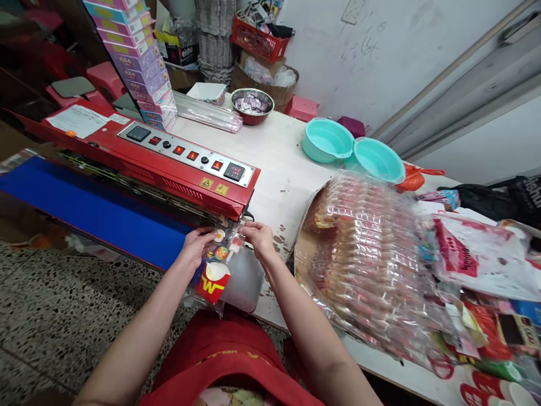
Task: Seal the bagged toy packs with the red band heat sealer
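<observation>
Between my two hands is a clear plastic bag with small toy foods inside, among them a red carton with a yellow zigzag mark. Its upper left edge is pinched in my left hand. My right hand pinches the upper right corner. The bag's top edge lies at the right end of a red band sealing machine, close to its slot. Under the bag are the machine's blue conveyor belt and a grey metal plate.
To the right, a cardboard box holds many filled clear bags. Two turquoise basins and a metal bowl stand farther back. A tall stack of small boxes rises behind the machine. Plastic packaging clutters the far right.
</observation>
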Action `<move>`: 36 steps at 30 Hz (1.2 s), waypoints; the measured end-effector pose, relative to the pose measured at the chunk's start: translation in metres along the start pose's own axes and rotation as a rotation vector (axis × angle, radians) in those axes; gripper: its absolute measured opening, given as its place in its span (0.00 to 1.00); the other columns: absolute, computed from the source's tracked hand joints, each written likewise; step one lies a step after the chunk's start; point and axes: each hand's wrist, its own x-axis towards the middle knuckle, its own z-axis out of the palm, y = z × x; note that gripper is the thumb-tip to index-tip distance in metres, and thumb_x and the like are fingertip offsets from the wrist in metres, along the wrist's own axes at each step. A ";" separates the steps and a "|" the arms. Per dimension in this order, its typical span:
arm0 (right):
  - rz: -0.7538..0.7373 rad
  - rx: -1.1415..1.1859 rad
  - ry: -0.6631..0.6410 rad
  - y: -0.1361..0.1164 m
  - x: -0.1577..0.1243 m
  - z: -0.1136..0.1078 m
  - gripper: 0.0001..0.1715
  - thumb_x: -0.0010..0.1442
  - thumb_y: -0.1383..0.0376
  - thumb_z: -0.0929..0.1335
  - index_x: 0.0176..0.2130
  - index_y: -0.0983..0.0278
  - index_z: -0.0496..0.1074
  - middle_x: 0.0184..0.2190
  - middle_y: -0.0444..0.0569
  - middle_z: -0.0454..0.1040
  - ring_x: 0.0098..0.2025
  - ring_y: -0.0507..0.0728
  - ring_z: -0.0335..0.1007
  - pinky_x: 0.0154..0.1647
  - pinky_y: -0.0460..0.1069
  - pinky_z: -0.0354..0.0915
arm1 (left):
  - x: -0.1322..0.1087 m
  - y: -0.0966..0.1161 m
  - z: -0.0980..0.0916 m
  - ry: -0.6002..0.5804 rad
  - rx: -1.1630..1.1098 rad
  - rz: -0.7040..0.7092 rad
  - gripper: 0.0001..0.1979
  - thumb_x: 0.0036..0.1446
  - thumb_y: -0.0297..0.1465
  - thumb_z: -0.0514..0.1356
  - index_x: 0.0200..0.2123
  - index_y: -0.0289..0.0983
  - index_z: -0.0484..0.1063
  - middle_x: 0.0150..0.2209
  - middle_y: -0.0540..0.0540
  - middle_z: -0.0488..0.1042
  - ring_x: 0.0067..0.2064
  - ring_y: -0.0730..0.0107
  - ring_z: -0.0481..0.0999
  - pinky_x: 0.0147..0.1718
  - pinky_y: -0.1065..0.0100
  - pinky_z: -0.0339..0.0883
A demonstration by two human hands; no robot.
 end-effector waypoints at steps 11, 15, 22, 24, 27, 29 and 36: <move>-0.806 -1.153 0.533 -0.113 -0.007 -0.178 0.32 0.43 0.49 0.76 0.44 0.62 0.71 0.45 0.56 0.68 0.49 0.66 0.61 0.51 0.60 0.60 | 0.044 0.044 -0.066 0.739 0.561 0.648 0.28 0.35 0.26 0.70 0.44 0.34 0.69 0.41 0.42 0.74 0.45 0.53 0.73 0.49 0.48 0.65; -0.703 -1.471 0.651 -0.146 0.019 -0.268 0.18 0.50 0.55 0.74 0.38 0.62 0.75 0.45 0.58 0.65 0.48 0.68 0.59 0.50 0.61 0.59 | 0.025 0.025 -0.055 0.720 0.781 1.067 0.32 0.43 0.38 0.69 0.51 0.35 0.67 0.52 0.37 0.70 0.56 0.46 0.66 0.56 0.47 0.56; -0.971 -1.327 0.185 -0.178 0.026 -0.269 0.10 0.52 0.62 0.74 0.24 0.63 0.73 0.46 0.56 0.73 0.51 0.64 0.67 0.53 0.59 0.62 | -0.030 -0.022 0.010 0.293 0.831 1.134 0.15 0.56 0.39 0.59 0.42 0.36 0.71 0.47 0.38 0.73 0.52 0.54 0.70 0.53 0.56 0.60; -1.042 -1.131 0.080 -0.194 -0.003 -0.247 0.09 0.53 0.60 0.74 0.26 0.62 0.75 0.43 0.53 0.77 0.47 0.62 0.72 0.50 0.58 0.66 | -0.045 -0.026 0.027 0.146 0.782 1.076 0.14 0.57 0.38 0.59 0.43 0.37 0.71 0.45 0.40 0.74 0.49 0.58 0.72 0.50 0.58 0.64; -1.065 -0.914 0.080 -0.215 -0.058 -0.205 0.07 0.54 0.60 0.73 0.30 0.61 0.78 0.36 0.49 0.80 0.39 0.60 0.77 0.44 0.55 0.70 | -0.070 -0.019 0.059 -0.104 0.628 0.935 0.14 0.57 0.37 0.59 0.45 0.38 0.71 0.43 0.43 0.76 0.44 0.63 0.75 0.47 0.61 0.67; -1.057 -0.805 0.081 -0.220 -0.093 -0.177 0.05 0.53 0.62 0.74 0.31 0.60 0.79 0.34 0.48 0.81 0.39 0.60 0.78 0.44 0.55 0.72 | -0.085 -0.003 0.082 -0.275 0.481 0.852 0.18 0.55 0.37 0.61 0.49 0.39 0.70 0.47 0.42 0.75 0.47 0.64 0.75 0.49 0.62 0.67; -0.593 -0.566 -0.147 -0.154 -0.114 -0.110 0.09 0.47 0.59 0.77 0.29 0.62 0.81 0.32 0.50 0.81 0.35 0.60 0.78 0.39 0.53 0.74 | -0.093 0.037 0.113 -0.575 0.049 0.286 0.22 0.42 0.39 0.70 0.39 0.32 0.76 0.39 0.39 0.79 0.37 0.64 0.78 0.34 0.67 0.71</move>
